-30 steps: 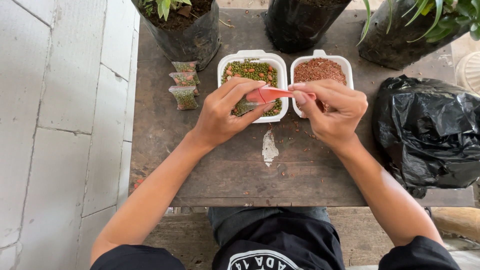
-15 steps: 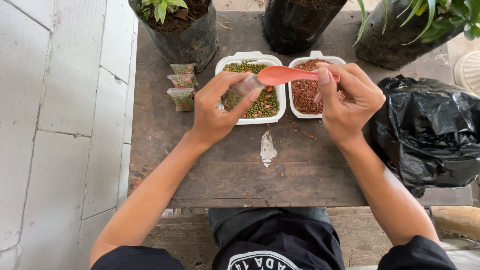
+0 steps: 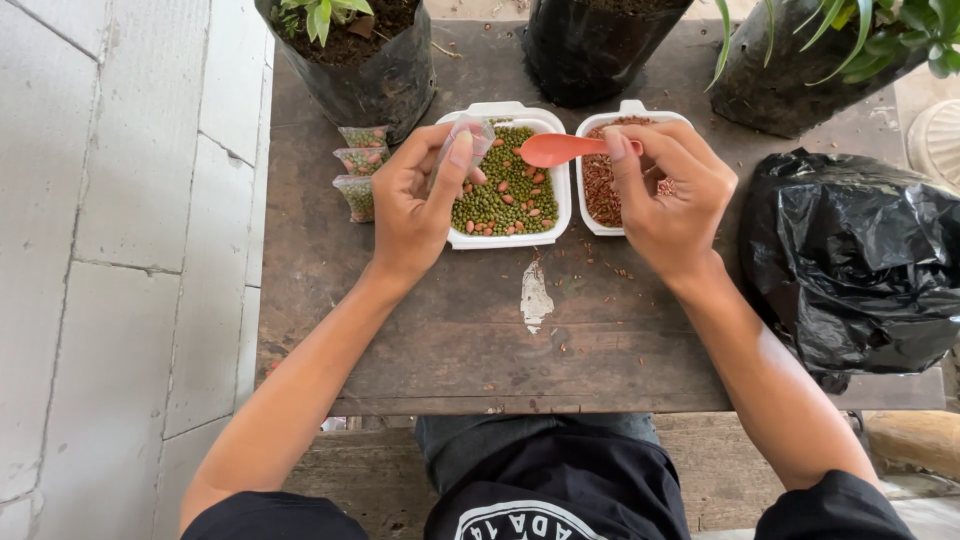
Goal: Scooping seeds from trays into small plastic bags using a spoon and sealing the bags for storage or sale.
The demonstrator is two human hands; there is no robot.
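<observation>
My left hand (image 3: 420, 200) pinches a small clear plastic bag (image 3: 465, 140) above the left edge of a white tray (image 3: 508, 240) filled with green beans mixed with reddish ones. My right hand (image 3: 668, 195) grips the handle of an orange-red plastic spoon (image 3: 560, 149), whose bowl hovers over the upper right of that tray. Partly under my right hand sits a second white tray (image 3: 590, 215) of small reddish-brown seeds. Both trays rest on a worn wooden table (image 3: 440, 330).
Three small filled bags (image 3: 358, 175) lie in a column left of the trays. Three black potted plants (image 3: 365, 60) line the table's far edge. A crumpled black plastic bag (image 3: 850, 260) covers the right end. A white paint patch (image 3: 536, 297) and scattered seeds mark the wood.
Both hands have lifted away from each other. The spoon has swung from the bag's mouth up over the green-bean tray, and my left hand has moved the bag leftward.
</observation>
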